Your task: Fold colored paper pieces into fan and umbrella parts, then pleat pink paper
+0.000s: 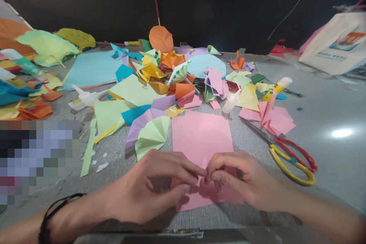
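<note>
Left hand and right hand nearest, fingers curled nearly shut, pinching pink paper sheet at its near edge, rest lying flat ahead. Paper light, soft, creases easily; best gripped at edges. Scissors just right, untouched.

No legible text in view.

Item 1: white cloth tote bag, front panel: orange-and-blue printed graphic above a line of small blue lettering; too blurred to read.

Item 2: glue stick, yellow body with red markings; wording, if any, unreadable.

No brands or numbers can be made out.
</note>
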The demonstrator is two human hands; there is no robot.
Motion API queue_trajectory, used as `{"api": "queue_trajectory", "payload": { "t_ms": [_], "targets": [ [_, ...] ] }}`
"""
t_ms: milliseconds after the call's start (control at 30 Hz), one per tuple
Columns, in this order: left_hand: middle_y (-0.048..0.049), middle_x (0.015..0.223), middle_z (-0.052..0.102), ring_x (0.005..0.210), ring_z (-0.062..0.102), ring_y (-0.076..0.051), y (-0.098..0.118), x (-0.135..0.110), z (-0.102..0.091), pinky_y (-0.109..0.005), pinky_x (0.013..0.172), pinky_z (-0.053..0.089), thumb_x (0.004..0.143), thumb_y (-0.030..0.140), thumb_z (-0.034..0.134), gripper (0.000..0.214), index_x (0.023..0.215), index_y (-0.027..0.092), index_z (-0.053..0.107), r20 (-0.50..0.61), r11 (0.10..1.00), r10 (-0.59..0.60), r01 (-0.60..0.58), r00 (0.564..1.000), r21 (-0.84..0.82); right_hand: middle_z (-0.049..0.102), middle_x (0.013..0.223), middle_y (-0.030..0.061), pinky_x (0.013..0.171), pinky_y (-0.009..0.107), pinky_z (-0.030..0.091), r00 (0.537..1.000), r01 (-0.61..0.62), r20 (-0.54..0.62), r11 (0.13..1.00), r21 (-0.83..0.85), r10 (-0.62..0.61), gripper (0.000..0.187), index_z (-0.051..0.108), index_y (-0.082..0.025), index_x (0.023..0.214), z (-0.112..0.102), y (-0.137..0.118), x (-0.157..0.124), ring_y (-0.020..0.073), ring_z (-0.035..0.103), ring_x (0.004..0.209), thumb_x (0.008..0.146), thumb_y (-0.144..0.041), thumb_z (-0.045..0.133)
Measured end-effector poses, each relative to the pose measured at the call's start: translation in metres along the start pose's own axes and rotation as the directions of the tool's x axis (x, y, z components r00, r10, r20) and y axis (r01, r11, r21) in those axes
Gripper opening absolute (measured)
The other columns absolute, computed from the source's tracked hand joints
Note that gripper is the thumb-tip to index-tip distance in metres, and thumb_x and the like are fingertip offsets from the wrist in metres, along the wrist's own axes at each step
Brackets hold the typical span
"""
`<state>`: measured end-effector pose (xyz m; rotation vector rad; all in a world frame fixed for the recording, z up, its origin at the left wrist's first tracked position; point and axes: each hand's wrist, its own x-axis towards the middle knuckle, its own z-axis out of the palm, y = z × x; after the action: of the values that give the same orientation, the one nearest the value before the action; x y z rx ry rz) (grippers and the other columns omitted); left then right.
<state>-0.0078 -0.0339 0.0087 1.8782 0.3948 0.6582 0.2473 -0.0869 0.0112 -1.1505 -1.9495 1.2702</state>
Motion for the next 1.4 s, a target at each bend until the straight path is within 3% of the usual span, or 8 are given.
{"api": "queue_trajectory", "payload": {
  "t_ms": [200, 467, 600, 733, 800, 933, 1167, 1400],
  "targets": [
    [-0.0024, 0.085, 0.081, 0.074, 0.078, -0.015, -0.017, 0.001, -0.003, -0.023, 0.069, 0.063, 0.084, 0.012, 0.082, 0.025, 0.106, 0.017, 0.072, -0.116, 0.888, -0.310, 0.243, 0.944, -0.389, 0.077, 0.085, 0.0018, 0.069, 0.021, 0.055, 0.992, -0.094, -0.050, 0.953, 0.288, 0.112, 0.013, 0.073, -0.019, 0.087, 0.003, 0.005, 0.003, 0.0135, 0.071, 0.076, 0.085, -0.024, 0.084],
    [-0.0017, 0.078, 0.078, 0.067, 0.073, -0.014, -0.017, 0.002, 0.000, -0.022, 0.065, 0.059, 0.078, 0.019, 0.087, 0.025, 0.098, 0.015, 0.072, -0.083, 0.872, -0.396, 0.347, 0.914, -0.345, 0.076, 0.078, 0.0015, 0.065, 0.019, 0.056, 0.985, -0.140, -0.027, 0.874, 0.466, 0.172, 0.010, 0.075, -0.018, 0.082, 0.005, 0.015, 0.001, 0.0113, 0.071, 0.066, 0.086, -0.022, 0.084],
    [-0.0036, 0.076, 0.077, 0.066, 0.074, -0.016, -0.016, 0.001, 0.000, -0.023, 0.063, 0.059, 0.091, 0.031, 0.076, 0.017, 0.090, 0.014, 0.075, -0.046, 0.863, -0.451, 0.422, 0.892, -0.279, 0.080, 0.085, 0.0063, 0.062, 0.023, 0.058, 0.987, -0.154, 0.049, 0.839, 0.522, 0.150, 0.017, 0.075, -0.016, 0.094, 0.007, 0.016, 0.002, 0.0174, 0.078, 0.067, 0.099, -0.032, 0.070],
    [-0.0041, 0.084, 0.077, 0.073, 0.072, -0.016, -0.014, 0.001, 0.000, -0.024, 0.067, 0.058, 0.095, 0.028, 0.069, 0.014, 0.096, 0.016, 0.076, -0.071, 0.956, -0.294, 0.294, 0.953, 0.000, 0.080, 0.095, 0.0098, 0.069, 0.028, 0.058, 0.998, -0.058, 0.038, 0.937, 0.344, 0.048, 0.032, 0.069, -0.015, 0.108, 0.002, 0.008, 0.000, 0.0172, 0.077, 0.076, 0.111, -0.037, 0.046],
    [-0.0043, 0.089, 0.077, 0.079, 0.070, -0.016, -0.013, 0.002, 0.000, -0.025, 0.072, 0.056, 0.091, 0.021, 0.071, 0.010, 0.099, 0.017, 0.075, -0.050, 0.971, -0.172, 0.178, 0.984, 0.158, 0.077, 0.099, 0.0075, 0.079, 0.030, 0.057, 0.999, 0.013, 0.030, 0.998, 0.067, -0.016, 0.019, 0.070, -0.017, 0.109, 0.000, 0.003, -0.001, 0.0182, 0.073, 0.087, 0.102, -0.034, 0.063],
    [-0.0037, 0.094, 0.074, 0.087, 0.068, -0.015, -0.013, 0.001, 0.003, -0.025, 0.076, 0.053, 0.088, 0.008, 0.068, 0.017, 0.101, 0.017, 0.073, 0.038, 0.962, -0.072, 0.059, 0.997, 0.266, 0.067, 0.116, 0.0064, 0.093, 0.034, 0.053, 0.991, 0.109, 0.102, 0.952, -0.286, -0.083, 0.038, 0.070, -0.020, 0.109, 0.000, 0.000, 0.000, 0.0224, 0.065, 0.108, 0.077, -0.024, 0.090],
    [-0.0070, 0.109, 0.071, 0.098, 0.068, -0.017, -0.016, 0.000, 0.002, -0.025, 0.085, 0.053, 0.086, 0.010, 0.076, 0.023, 0.108, 0.017, 0.074, 0.089, 0.957, -0.044, 0.017, 0.995, 0.288, 0.068, 0.108, 0.0057, 0.089, 0.031, 0.052, 0.989, 0.133, 0.096, 0.958, -0.253, -0.112, 0.006, 0.068, -0.018, 0.095, 0.000, 0.002, 0.001, 0.0184, 0.065, 0.101, 0.092, -0.013, 0.067],
    [-0.0048, 0.095, 0.075, 0.083, 0.068, -0.014, -0.017, 0.000, 0.001, -0.022, 0.072, 0.050, 0.101, 0.018, 0.064, 0.013, 0.108, 0.017, 0.074, 0.026, 0.935, 0.015, -0.024, 1.000, 0.354, 0.069, 0.105, 0.0045, 0.084, 0.030, 0.054, 0.988, 0.139, -0.025, 0.954, -0.266, -0.151, 0.010, 0.064, -0.020, 0.104, -0.003, 0.007, -0.001, 0.0159, 0.066, 0.094, 0.102, -0.013, 0.057]
  ]
}}
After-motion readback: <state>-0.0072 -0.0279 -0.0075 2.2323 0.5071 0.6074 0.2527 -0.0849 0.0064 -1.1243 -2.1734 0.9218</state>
